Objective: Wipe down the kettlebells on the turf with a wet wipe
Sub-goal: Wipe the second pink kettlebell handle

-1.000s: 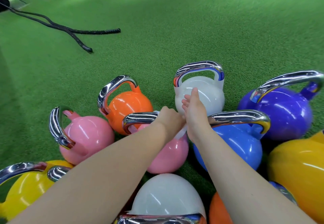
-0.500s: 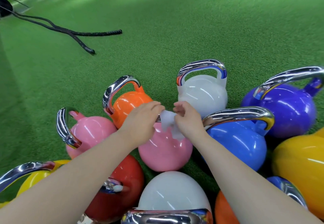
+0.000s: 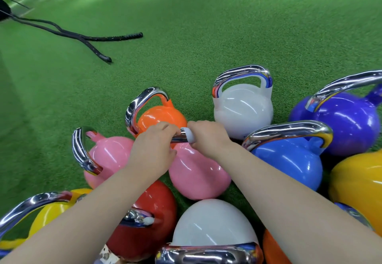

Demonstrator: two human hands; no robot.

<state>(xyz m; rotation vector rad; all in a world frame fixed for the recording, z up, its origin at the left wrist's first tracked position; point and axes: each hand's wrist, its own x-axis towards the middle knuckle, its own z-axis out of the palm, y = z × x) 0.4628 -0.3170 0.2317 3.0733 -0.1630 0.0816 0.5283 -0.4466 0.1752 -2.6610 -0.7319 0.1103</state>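
I see the wet wipe (image 3: 189, 136) wrapped over the chrome handle (image 3: 179, 137) of the middle pink kettlebell (image 3: 198, 172), which stands on the turf (image 3: 206, 36); my right hand (image 3: 208, 137) has its grip curled round wipe and handle together. My left hand (image 3: 154, 152) grips the same handle just beside it. Behind that pink kettlebell stand the orange kettlebell (image 3: 163, 117) and white kettlebell (image 3: 244, 111), with battle ropes (image 3: 88, 36) well beyond.

The turf (image 3: 206, 26) is matt green, a short rough pile. Every kettlebell body is smooth and glossy — the middle pink kettlebell (image 3: 198, 172), the far white kettlebell (image 3: 244, 111) and the blue kettlebell (image 3: 289, 164) all carry bright highlights. Their handles are mirror-polished chrome, as on the blue one's handle (image 3: 287, 131). The wet wipe (image 3: 189, 135) looks soft, matt white. Far left, a black rope (image 3: 86, 36) — coarse, braided, dull.
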